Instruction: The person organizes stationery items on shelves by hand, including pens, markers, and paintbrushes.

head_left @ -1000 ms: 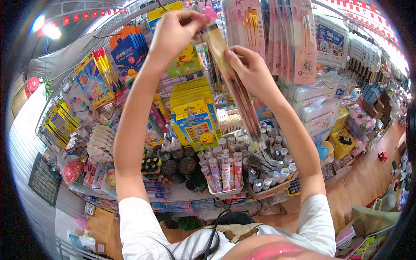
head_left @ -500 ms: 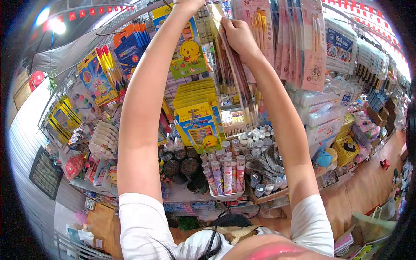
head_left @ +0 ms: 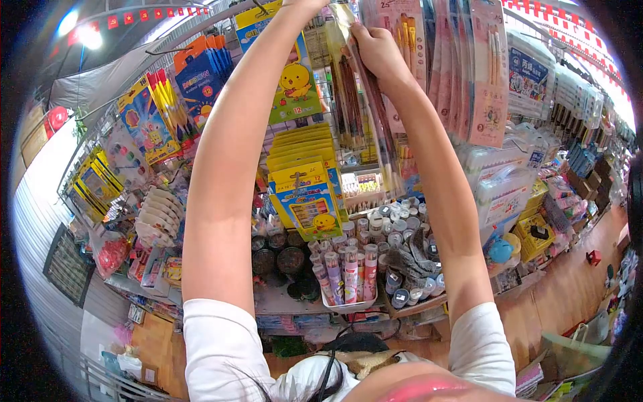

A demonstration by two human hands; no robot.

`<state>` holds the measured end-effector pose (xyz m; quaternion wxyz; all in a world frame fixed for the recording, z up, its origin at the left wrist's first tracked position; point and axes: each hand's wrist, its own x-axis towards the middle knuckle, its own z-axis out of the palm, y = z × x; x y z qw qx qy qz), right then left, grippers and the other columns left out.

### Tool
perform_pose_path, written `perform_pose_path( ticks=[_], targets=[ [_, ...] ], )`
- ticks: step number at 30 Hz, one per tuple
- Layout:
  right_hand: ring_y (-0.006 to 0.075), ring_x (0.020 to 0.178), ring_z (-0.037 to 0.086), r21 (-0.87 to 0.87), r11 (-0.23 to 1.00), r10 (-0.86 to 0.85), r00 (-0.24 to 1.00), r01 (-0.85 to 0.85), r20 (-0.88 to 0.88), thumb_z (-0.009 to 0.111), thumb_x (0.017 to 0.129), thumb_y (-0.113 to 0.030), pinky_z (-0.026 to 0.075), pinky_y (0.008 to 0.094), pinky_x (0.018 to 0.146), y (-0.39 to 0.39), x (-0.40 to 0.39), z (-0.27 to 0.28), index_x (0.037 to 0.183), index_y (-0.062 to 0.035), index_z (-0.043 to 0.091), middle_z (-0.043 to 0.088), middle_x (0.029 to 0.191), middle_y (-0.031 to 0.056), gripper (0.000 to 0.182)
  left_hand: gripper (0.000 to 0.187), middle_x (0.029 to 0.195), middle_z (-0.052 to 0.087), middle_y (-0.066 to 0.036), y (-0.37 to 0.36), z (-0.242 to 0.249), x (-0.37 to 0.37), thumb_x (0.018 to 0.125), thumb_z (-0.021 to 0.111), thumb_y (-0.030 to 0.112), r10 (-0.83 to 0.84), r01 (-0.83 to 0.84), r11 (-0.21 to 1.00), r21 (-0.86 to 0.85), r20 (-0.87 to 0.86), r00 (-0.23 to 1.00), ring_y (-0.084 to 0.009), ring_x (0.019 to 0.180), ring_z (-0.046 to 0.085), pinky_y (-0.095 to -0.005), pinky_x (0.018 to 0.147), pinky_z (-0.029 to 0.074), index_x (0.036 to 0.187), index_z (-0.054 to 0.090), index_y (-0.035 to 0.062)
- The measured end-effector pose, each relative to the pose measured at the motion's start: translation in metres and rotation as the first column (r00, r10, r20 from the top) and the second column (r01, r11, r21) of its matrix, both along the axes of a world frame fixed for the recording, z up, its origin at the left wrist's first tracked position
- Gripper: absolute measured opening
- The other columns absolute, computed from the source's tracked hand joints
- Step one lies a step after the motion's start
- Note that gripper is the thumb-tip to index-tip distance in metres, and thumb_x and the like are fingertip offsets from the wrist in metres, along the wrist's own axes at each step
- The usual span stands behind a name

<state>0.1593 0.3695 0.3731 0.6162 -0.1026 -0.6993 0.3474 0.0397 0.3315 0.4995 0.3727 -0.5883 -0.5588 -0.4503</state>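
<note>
High on the wire rack, my right hand [head_left: 379, 55] is closed on the edge of a clear packet of long paintbrushes [head_left: 378, 124]. More paintbrush packets [head_left: 348, 100] hang just left of it. My left hand [head_left: 307, 3] reaches to the top edge of the view, near the top of these packets; its fingers are cut off. Beside my left forearm hangs a yellow and green chick-printed box [head_left: 295, 80]. Pink-backed brush sets [head_left: 487, 74] hang to the right of my right hand.
Below hang several yellow crayon boxes [head_left: 305, 201]. A white tub of pencil tubes [head_left: 349, 306] stands on the shelf, with small jars [head_left: 402, 231] behind it. Blue colour pencil packs [head_left: 201, 90] hang at left. Clear plastic cases [head_left: 495, 194] are at right.
The view has shifted slightly. My right hand has moved a little right and down, still on the paintbrush packet, and the packets beside it show more fully. My left hand stays at the top edge.
</note>
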Motion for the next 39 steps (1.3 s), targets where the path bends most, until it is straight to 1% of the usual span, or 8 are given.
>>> perform_pose_path(
  ticks=[20, 21, 23, 24, 29, 32, 36, 39],
  targets=[
    [0.0218, 0.080, 0.060, -0.132, 0.969, -0.190, 0.971, 0.209, 0.145, 0.050, 0.086, -0.038, 0.046, 0.0327, 0.072, -0.012, -0.005, -0.009, 0.096, 0.0047, 0.058, 0.063, 0.090, 0.0150, 0.044, 0.014, 0.072, 0.061, -0.024, 0.001, -0.018, 0.006, 0.072, 0.054, 0.009, 0.300, -0.244, 0.946, 0.215, -0.292, 0.908, -0.0384, 0.069, 0.061, -0.0436, 0.062, 0.050, 0.069, 0.061, -0.0027],
    [0.0375, 0.095, 0.058, -0.153, 0.964, -0.209, 0.976, 0.217, 0.067, 0.050, 0.084, -0.031, 0.043, 0.0420, 0.083, -0.014, -0.010, -0.012, 0.095, 0.0044, 0.060, 0.061, 0.095, 0.0250, 0.038, 0.015, 0.070, 0.061, -0.023, -0.007, -0.029, 0.023, 0.073, 0.051, 0.007, 0.355, -0.297, 0.931, 0.213, -0.330, 0.875, -0.0385, 0.067, 0.061, -0.0438, 0.059, 0.050, 0.067, 0.061, -0.0029],
    [0.0387, 0.090, 0.058, 0.087, 0.991, -0.099, 0.991, 0.107, -0.090, 0.054, 0.081, -0.027, 0.045, 0.0420, 0.078, 0.009, -0.026, -0.029, 0.094, 0.0036, 0.058, 0.061, 0.090, 0.0238, 0.033, 0.025, 0.102, 0.057, -0.028, -0.044, -0.062, 0.075, 0.076, 0.046, 0.004, 0.309, -0.387, 0.864, -0.321, -0.268, 0.912, -0.0352, 0.098, 0.058, -0.0413, 0.079, 0.049, 0.093, 0.061, -0.0057],
    [0.0392, 0.087, 0.059, 0.214, 0.975, -0.028, 0.988, 0.061, -0.154, 0.056, 0.080, -0.025, 0.046, 0.0421, 0.076, 0.023, -0.037, -0.040, 0.094, 0.0032, 0.058, 0.061, 0.088, 0.0232, 0.031, 0.016, 0.086, 0.066, -0.016, -0.014, -0.079, 0.050, 0.080, 0.056, 0.009, 0.432, -0.510, 0.860, 0.028, -0.571, 0.698, -0.0278, 0.078, 0.065, -0.0362, 0.070, 0.052, 0.085, 0.064, -0.0041],
    [0.0438, 0.078, 0.059, 0.384, 0.902, -0.128, 0.972, 0.196, -0.196, 0.053, 0.082, -0.023, 0.046, 0.0490, 0.068, 0.038, -0.048, -0.063, 0.123, 0.0049, 0.031, 0.061, 0.081, 0.0271, 0.054, 0.031, 0.121, 0.049, -0.026, -0.004, -0.106, 0.051, 0.080, 0.045, 0.007, 0.363, -0.385, 0.923, -0.015, -0.302, 0.882, -0.0356, 0.110, 0.051, -0.0385, 0.091, 0.044, 0.105, 0.056, -0.0089],
    [0.0453, 0.095, 0.054, -0.050, 0.984, -0.160, 0.974, 0.170, 0.162, 0.057, 0.082, -0.030, 0.044, 0.0473, 0.080, -0.014, -0.019, -0.063, 0.131, -0.0057, 0.029, 0.056, 0.100, 0.0307, 0.061, 0.046, 0.136, 0.031, -0.026, 0.023, -0.102, 0.022, 0.081, 0.044, 0.007, 0.490, -0.597, 0.801, -0.042, -0.527, 0.694, -0.0332, 0.127, 0.032, -0.0361, 0.105, 0.029, 0.122, 0.041, -0.0120],
    [0.0503, 0.085, 0.054, 0.213, 0.945, -0.280, 0.950, 0.248, 0.138, 0.046, 0.089, -0.024, 0.042, 0.0547, 0.072, -0.001, -0.029, -0.090, 0.134, -0.0002, 0.017, 0.056, 0.094, 0.0343, 0.058, 0.059, 0.142, 0.020, -0.023, 0.055, -0.098, -0.013, 0.080, 0.043, 0.008, 0.510, -0.748, 0.660, -0.072, -0.689, 0.515, -0.0297, 0.133, 0.021, -0.0377, 0.109, 0.020, 0.132, 0.024, -0.0125],
    [0.0496, 0.086, 0.054, 0.167, 0.953, -0.292, 0.915, 0.253, 0.280, 0.043, 0.090, -0.020, 0.043, 0.0545, 0.072, -0.004, -0.027, -0.097, 0.135, 0.0006, 0.014, 0.054, 0.097, 0.0342, 0.057, 0.062, 0.145, 0.018, -0.018, 0.059, -0.112, -0.027, 0.079, 0.044, 0.010, 0.405, -0.488, 0.869, -0.090, -0.437, 0.803, -0.0295, 0.133, 0.023, -0.0426, 0.107, 0.022, 0.136, 0.023, -0.0034]
  ],
)
